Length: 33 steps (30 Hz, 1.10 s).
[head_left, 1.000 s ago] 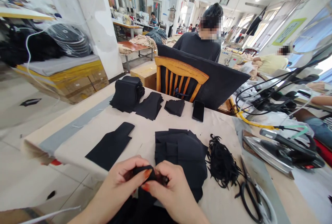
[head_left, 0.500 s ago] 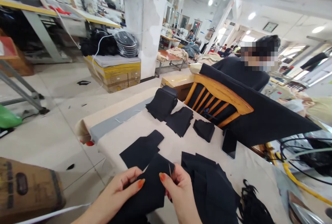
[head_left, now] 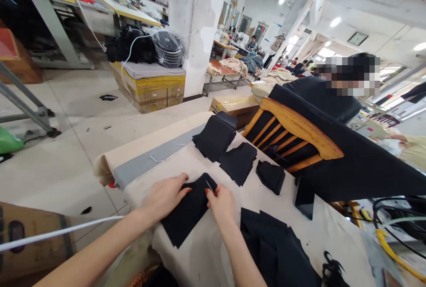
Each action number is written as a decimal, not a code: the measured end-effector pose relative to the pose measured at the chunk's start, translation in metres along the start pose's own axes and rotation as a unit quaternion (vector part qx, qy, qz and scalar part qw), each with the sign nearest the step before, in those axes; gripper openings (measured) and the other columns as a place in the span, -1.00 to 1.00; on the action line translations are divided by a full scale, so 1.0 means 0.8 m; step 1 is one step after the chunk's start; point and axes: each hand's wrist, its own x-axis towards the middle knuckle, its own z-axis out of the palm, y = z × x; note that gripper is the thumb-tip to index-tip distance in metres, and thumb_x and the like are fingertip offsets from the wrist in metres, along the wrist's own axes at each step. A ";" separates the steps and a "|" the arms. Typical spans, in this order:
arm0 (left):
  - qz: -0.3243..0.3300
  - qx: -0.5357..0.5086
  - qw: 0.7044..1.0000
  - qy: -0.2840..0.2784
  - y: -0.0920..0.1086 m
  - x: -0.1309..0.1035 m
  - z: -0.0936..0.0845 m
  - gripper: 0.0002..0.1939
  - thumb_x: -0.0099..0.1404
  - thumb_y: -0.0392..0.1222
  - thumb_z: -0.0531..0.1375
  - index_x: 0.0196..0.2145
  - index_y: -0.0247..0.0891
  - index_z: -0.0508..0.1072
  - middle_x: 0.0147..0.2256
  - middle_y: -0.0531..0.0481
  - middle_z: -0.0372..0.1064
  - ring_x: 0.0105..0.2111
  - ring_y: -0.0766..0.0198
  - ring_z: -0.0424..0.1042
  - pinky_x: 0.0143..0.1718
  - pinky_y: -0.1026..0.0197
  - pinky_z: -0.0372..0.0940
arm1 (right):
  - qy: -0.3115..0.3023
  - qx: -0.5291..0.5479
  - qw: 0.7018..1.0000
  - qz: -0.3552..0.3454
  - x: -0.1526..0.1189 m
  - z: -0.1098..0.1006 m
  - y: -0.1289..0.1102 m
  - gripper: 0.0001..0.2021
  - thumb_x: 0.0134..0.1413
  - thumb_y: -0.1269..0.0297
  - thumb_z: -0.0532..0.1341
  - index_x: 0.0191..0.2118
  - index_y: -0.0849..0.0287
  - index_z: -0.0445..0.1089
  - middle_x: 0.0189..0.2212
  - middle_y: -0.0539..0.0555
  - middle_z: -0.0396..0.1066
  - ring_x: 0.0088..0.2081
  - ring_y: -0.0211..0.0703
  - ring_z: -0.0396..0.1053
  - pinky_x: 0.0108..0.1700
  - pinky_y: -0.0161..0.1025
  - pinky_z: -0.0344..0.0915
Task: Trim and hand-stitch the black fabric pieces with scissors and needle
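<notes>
Black cloth up close: right of the right forearm a fanned pile (head_left: pixel 276 251) covers part of the table (head_left: pixel 196 256), probably with more to handle, and between the hands lies a flat black piece (head_left: pixel 184 216), looking all but settled, the left hand (head_left: pixel 163 196) loosely parted with thumb and fingers at its edge, the right hand (head_left: pixel 221 205) pinching a thin metal tool (head_left: pixel 209 185) over its narrower end. Just beyond the hands come the tall stack (head_left: pixel 216 136), middle stack (head_left: pixel 238 163) and small stack (head_left: pixel 271 176), whether finished I can't tell, then the wooden chair (head_left: pixel 299 129).
</notes>
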 end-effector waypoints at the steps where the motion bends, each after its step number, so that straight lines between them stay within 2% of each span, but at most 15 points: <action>1: 0.005 0.016 1.000 0.019 0.002 -0.006 0.001 -0.70 0.34 -0.12 0.06 -0.03 -0.22 0.38 -0.21 -0.18 0.52 -0.22 -0.02 0.48 -0.24 0.05 0.28 | -0.001 -0.019 1.000 0.004 -0.001 0.000 0.000 -0.78 0.05 0.23 0.16 -0.58 0.08 0.24 -0.68 0.00 0.40 -0.52 -0.11 0.35 -0.47 -0.27 0.06; 4: 0.057 0.046 0.996 0.060 0.013 -0.026 0.012 -0.65 0.38 -0.23 -0.01 0.09 -0.29 0.32 0.02 -0.29 0.41 0.01 -0.07 0.36 0.00 -0.11 0.20 | -0.011 -0.057 0.998 0.010 -0.001 -0.002 0.000 -0.76 0.08 0.20 0.14 -0.58 0.07 0.23 -0.67 0.01 0.41 -0.51 -0.10 0.37 -0.46 -0.26 0.06; 7: 0.145 0.049 0.987 0.055 0.023 -0.041 0.034 -0.63 0.36 -0.36 -0.02 0.07 -0.24 0.38 0.10 -0.15 0.39 0.12 0.07 0.30 0.13 -0.02 0.16 | -0.023 -0.075 0.997 0.007 0.003 -0.005 0.001 -0.74 0.07 0.18 0.15 -0.60 0.08 0.24 -0.68 0.02 0.41 -0.52 -0.11 0.36 -0.47 -0.26 0.06; 11: 0.203 0.055 0.976 0.055 0.021 -0.043 0.063 -0.63 0.37 -0.30 0.01 0.10 -0.28 0.37 0.16 -0.16 0.33 0.18 0.09 0.26 0.19 -0.05 0.15 | -0.017 -0.079 0.997 0.000 0.011 -0.012 0.007 -0.76 0.04 0.19 0.18 -0.59 0.09 0.27 -0.72 0.00 0.39 -0.54 -0.13 0.35 -0.46 -0.27 0.07; 16: 0.218 0.064 0.972 0.065 0.008 -0.038 0.078 -0.60 0.38 -0.27 0.00 0.15 -0.24 0.32 0.20 -0.12 0.25 0.21 0.12 0.21 0.20 -0.03 0.13 | 0.017 -0.051 0.998 -0.038 0.001 -0.017 0.024 -0.87 0.11 0.24 0.12 -0.41 0.10 0.34 -0.61 -0.04 0.44 -0.52 -0.17 0.36 -0.45 -0.30 0.12; 21: 0.214 0.058 0.973 0.068 0.002 -0.037 0.081 -0.58 0.38 -0.33 -0.02 0.16 -0.20 0.31 0.21 -0.05 0.25 0.22 0.19 0.19 0.21 0.04 0.12 | 0.017 -0.031 0.990 -0.137 -0.039 -0.006 0.033 -0.92 0.06 0.37 0.13 -0.38 0.11 0.35 -0.44 -0.05 0.45 -0.40 -0.22 0.38 -0.32 -0.34 0.25; 23: 0.214 0.051 0.973 0.068 0.004 -0.036 0.078 -0.57 0.36 -0.37 -0.02 0.14 -0.20 0.33 0.20 -0.03 0.28 0.21 0.21 0.21 0.19 0.07 0.16 | 0.028 -0.044 0.984 -0.172 -0.054 0.002 0.033 -0.88 -0.05 0.45 0.17 -0.33 0.12 0.36 -0.33 -0.01 0.44 -0.26 -0.15 0.37 -0.22 -0.29 0.27; 26: 0.213 0.040 0.974 0.071 0.006 -0.035 0.074 -0.57 0.35 -0.38 -0.02 0.12 -0.20 0.36 0.17 -0.02 0.32 0.18 0.21 0.25 0.17 0.09 0.20 | 0.063 -0.072 0.975 -0.201 -0.068 0.014 0.029 -0.75 -0.14 0.45 0.23 -0.23 0.15 0.34 -0.24 0.07 0.41 -0.12 0.02 0.30 -0.14 -0.15 0.26; 30: 0.211 0.025 0.974 0.081 0.003 -0.035 0.080 -0.57 0.35 -0.37 -0.02 0.12 -0.22 0.36 0.17 -0.05 0.32 0.19 0.20 0.23 0.17 0.07 0.23 | 0.117 -0.106 0.964 -0.212 -0.072 0.027 0.024 -0.78 -0.01 0.43 0.17 -0.17 0.20 0.34 -0.24 0.15 0.38 -0.13 0.08 0.25 -0.12 -0.06 0.25; 33: 0.210 0.017 0.974 0.089 -0.002 -0.036 0.089 -0.57 0.37 -0.36 -0.05 0.14 -0.22 0.34 0.18 -0.05 0.30 0.20 0.21 0.20 0.17 0.07 0.23 | 0.146 -0.132 0.958 -0.208 -0.069 0.034 0.019 -0.78 -0.01 0.49 0.13 -0.19 0.23 0.34 -0.26 0.18 0.36 -0.15 0.10 0.24 -0.14 -0.05 0.24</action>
